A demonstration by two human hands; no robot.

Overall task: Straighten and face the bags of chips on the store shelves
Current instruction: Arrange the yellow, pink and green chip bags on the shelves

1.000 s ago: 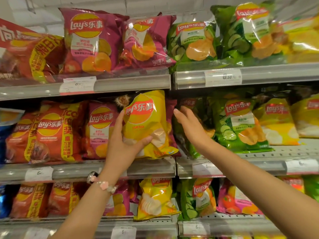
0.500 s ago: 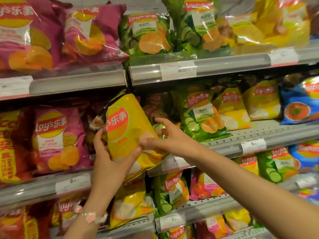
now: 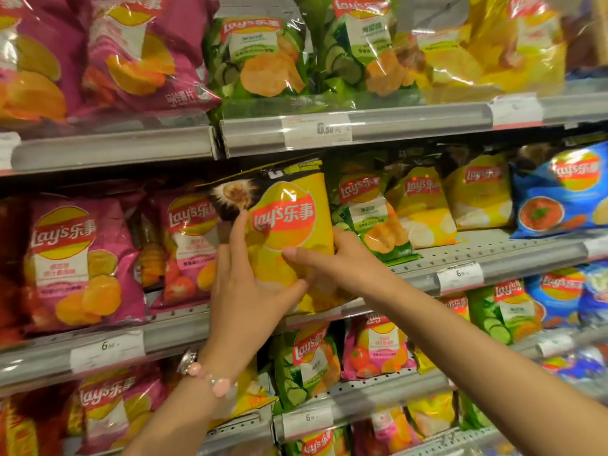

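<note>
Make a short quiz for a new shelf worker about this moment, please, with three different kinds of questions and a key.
1. True or false: both hands hold the yellow bag on the middle shelf.
2. Which bag stands directly right of the yellow bag? A) blue bag B) green bag C) red bag
3. Fill in: the bracelet is on the ___ wrist.

Key:
1. True. The left hand grips its left and lower edge, and the right hand holds its right side.
2. B. The green bag is beside it; the blue bag stands further right.
3. left
</note>
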